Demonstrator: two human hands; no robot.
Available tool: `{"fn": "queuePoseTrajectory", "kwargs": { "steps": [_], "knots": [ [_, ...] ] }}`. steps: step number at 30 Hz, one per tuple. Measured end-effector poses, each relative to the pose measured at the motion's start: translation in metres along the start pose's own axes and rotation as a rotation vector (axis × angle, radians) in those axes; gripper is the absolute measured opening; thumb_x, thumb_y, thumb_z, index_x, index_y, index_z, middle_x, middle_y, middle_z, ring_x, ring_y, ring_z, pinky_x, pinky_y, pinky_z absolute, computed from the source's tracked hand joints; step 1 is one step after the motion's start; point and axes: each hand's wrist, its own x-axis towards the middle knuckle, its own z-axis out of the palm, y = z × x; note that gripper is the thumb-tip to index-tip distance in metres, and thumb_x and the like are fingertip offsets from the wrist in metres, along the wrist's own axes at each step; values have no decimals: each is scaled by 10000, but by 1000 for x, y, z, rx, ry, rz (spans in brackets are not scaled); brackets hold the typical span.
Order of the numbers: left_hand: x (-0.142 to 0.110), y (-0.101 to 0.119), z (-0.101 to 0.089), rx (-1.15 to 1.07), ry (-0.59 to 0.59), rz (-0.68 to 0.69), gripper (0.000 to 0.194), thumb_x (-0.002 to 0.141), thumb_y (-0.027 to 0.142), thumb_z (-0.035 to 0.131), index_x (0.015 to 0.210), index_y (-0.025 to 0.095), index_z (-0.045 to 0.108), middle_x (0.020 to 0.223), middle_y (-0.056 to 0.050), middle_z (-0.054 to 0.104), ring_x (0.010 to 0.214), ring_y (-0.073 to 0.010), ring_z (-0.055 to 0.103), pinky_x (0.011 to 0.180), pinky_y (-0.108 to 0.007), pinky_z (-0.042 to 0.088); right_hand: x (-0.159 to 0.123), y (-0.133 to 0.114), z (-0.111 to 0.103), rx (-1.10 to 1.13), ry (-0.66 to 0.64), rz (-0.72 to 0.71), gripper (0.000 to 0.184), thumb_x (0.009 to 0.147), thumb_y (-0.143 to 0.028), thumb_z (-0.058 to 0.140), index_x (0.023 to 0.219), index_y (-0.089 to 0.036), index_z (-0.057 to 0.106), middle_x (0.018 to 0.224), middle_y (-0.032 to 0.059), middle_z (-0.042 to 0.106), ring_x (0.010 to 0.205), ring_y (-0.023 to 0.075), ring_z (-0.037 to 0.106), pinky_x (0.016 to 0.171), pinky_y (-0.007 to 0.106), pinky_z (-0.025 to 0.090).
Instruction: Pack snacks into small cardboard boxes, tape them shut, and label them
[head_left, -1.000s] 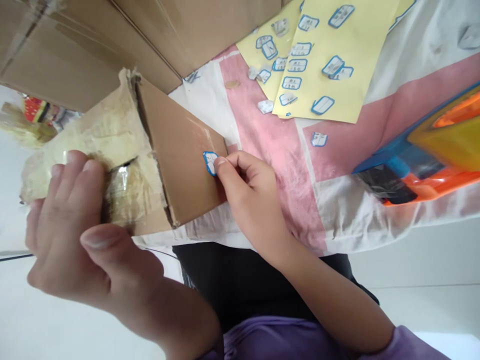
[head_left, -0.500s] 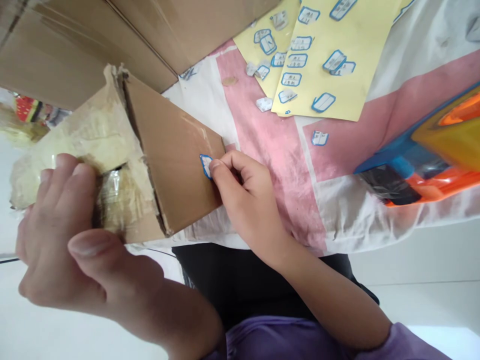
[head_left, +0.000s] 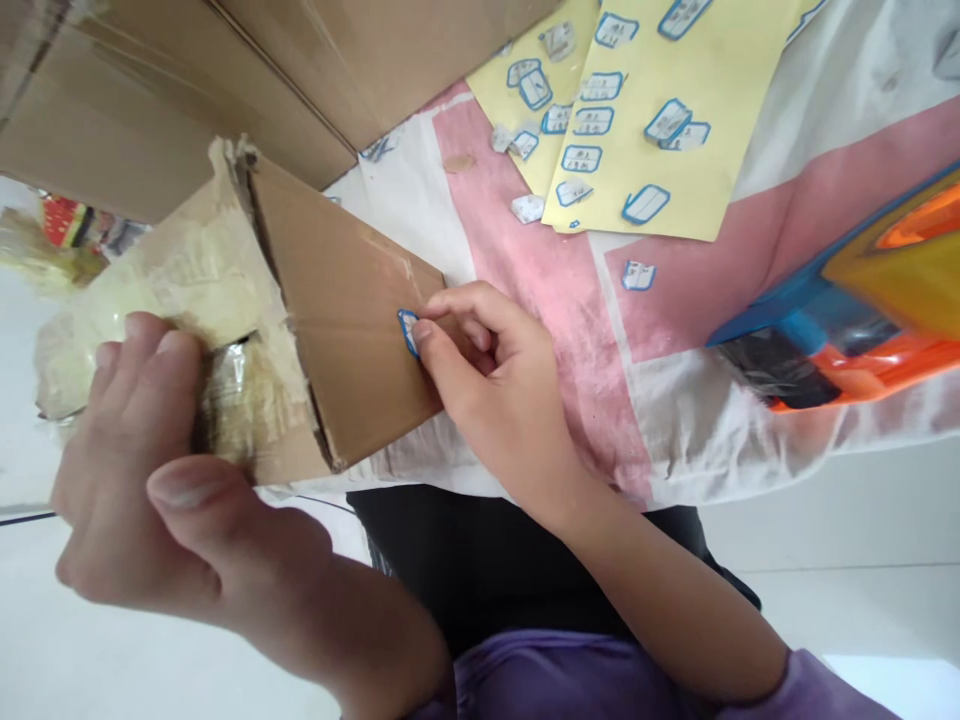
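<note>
A small cardboard box with a worn, taped side rests tilted at the table's left edge. My left hand lies against that taped side, fingers stretched out and thumb apart. On the box's smooth brown face is a blue-bordered white sticker, partly covered by my right thumb. My right hand pinches at this sticker's edge between thumb and index finger; the other fingers are curled. How much of the sticker is stuck down cannot be made out.
Yellow sheets with several blue-bordered stickers lie at the back. One loose sticker is on the pink and white cloth. Large cartons stand behind. An orange, blue and yellow plastic object sits at right.
The box and my left hand have shifted slightly left. My right index finger has lifted and straightened a little, while the thumb stays at the sticker.
</note>
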Motion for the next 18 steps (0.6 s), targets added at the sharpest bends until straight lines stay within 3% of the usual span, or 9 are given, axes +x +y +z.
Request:
{"fn": "queuePoseTrajectory", "kwargs": {
  "steps": [2,4,8,11,13,15,18],
  "knots": [
    [2,-10,3,-21,45,200,491,1016,454,392,1317,205,689,1342,-23,700,1298,-310,606,1112,-575,419,-6,2,1,-3,39,-51,102,903,-164,640,874,-230,711,812,-9,586,709,124,524,650,278,481],
    [4,-19,6,-26,70,270,461,1022,394,391,1310,197,693,1328,-20,707,1266,-306,634,1083,-571,458,-12,3,1,-13,34,-62,205,916,-133,573,932,-250,740,840,5,621,715,132,555,650,287,506],
    [5,-22,9,-56,103,284,427,1019,360,406,1300,231,701,1318,9,712,1271,-291,635,1102,-555,459,-16,7,1,-10,-22,-66,277,932,-129,518,1032,-271,734,942,23,695,837,160,639,755,320,563],
    [2,-6,14,-66,133,265,418,1007,325,420,1283,211,712,1302,-7,722,1259,-285,642,1113,-547,450,-14,10,0,-13,-34,-101,280,945,-138,516,1107,-271,701,1111,23,723,1056,177,656,937,339,553],
    [0,8,18,-39,165,176,430,997,262,403,1270,141,712,1302,-56,722,1268,-288,633,1133,-545,427,-14,11,-1,-6,-80,-122,277,952,-135,506,1123,-253,689,1165,27,722,1121,171,648,999,332,529],
    [-1,17,20,-13,186,97,442,995,215,376,1255,87,709,1300,-94,720,1277,-294,624,1146,-548,407,-16,10,-2,2,-87,-123,260,959,-140,498,1113,-231,686,1139,36,727,1077,164,661,969,322,537],
    [1,9,16,-38,125,184,434,1022,289,386,1288,151,700,1317,-57,714,1281,-297,621,1132,-545,417,-23,8,-3,-19,-10,-106,206,940,-152,521,1045,-231,679,1003,25,725,882,153,658,816,304,552]
  ]
}}
